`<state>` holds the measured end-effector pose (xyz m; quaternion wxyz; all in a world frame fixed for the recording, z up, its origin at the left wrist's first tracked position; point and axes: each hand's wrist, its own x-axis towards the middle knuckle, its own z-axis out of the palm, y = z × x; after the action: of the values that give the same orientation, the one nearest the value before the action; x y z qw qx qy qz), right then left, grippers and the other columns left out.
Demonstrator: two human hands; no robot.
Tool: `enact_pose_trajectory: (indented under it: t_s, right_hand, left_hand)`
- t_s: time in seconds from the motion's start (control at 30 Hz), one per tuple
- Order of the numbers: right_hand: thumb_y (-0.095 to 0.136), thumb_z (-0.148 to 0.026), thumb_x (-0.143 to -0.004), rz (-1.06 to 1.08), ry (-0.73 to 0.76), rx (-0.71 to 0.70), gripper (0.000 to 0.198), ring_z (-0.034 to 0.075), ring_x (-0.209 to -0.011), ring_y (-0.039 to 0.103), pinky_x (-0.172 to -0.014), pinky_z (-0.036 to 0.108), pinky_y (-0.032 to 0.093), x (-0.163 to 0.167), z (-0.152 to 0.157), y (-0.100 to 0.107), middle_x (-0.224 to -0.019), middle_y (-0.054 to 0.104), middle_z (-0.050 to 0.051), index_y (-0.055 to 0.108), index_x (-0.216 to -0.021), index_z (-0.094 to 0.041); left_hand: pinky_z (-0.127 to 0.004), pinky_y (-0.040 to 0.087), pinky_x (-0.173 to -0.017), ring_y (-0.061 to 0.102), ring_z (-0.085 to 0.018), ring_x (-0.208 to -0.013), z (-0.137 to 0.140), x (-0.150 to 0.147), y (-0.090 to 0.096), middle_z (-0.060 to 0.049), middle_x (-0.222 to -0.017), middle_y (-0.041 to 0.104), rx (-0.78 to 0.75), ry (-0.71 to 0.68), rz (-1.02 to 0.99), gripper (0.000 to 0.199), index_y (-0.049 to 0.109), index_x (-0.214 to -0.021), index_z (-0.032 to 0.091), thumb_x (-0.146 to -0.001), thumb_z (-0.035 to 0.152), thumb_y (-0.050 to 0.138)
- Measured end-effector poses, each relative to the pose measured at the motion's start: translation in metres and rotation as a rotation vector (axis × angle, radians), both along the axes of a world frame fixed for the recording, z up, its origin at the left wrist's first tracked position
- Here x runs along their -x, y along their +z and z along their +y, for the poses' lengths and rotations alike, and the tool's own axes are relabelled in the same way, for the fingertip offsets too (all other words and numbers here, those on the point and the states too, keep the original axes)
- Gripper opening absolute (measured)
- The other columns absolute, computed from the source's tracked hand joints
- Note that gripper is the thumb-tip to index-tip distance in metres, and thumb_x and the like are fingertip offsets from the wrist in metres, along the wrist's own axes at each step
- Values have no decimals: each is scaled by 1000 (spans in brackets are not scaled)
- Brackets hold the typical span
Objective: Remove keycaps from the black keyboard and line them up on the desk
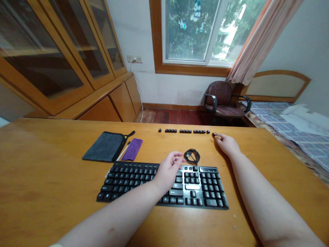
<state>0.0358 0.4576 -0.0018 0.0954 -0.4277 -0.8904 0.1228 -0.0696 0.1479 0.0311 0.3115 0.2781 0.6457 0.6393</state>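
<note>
A black keyboard (144,178) lies on the wooden desk, several of its top-row keys showing as small bare switches. Over its upper middle hovers my left hand (169,169), fingers loosely bent and a little apart, with nothing visible in them. Part of the keyboard is hidden beneath this hand and forearm. Along the far side of the desk runs a row of loose black keycaps (185,131), set in small groups. At the right end of that row, my right hand (227,144) pinches a small black keycap (214,134) at the desk surface.
A coiled black cable (191,156) rests behind the keyboard. To the left lie a grey pouch (102,146), a purple cloth (132,149) and a thin white brush (124,151). Beyond the desk stand a brown armchair (221,96), a glass-door cabinet (84,89) and a bed (290,116).
</note>
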Motion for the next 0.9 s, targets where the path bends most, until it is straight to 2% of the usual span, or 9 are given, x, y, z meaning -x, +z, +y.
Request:
enact_pose_trajectory:
  t_s: [0.47,0.67,0.9]
  right_hand:
    - [41,-45,-86,-79,15,-20,45,26,-92,62,-71,32,45,7,-1,0,-106,67,10,54,-126,-28]
    - [40,-46,-86,-93,14,-16,48,26,-91,63,-72,32,45,10,-3,2,-104,68,11,52,-128,-26]
    - [36,-48,-87,-121,16,-13,49,27,-98,61,-77,34,45,12,-8,5,-110,66,10,49,-130,-28]
  left_hand:
    - [-28,44,-73,56,-13,-72,0,-1,2,-5,-88,64,5,-3,0,19,53,-98,17,-84,29,48]
    - [-28,44,-73,55,-13,-71,1,0,-1,-5,-89,63,15,-18,32,20,52,-99,17,-85,29,47]
    - [-28,44,-72,55,-13,-71,2,0,-2,-5,-88,63,-1,-28,45,20,52,-99,16,-85,29,47]
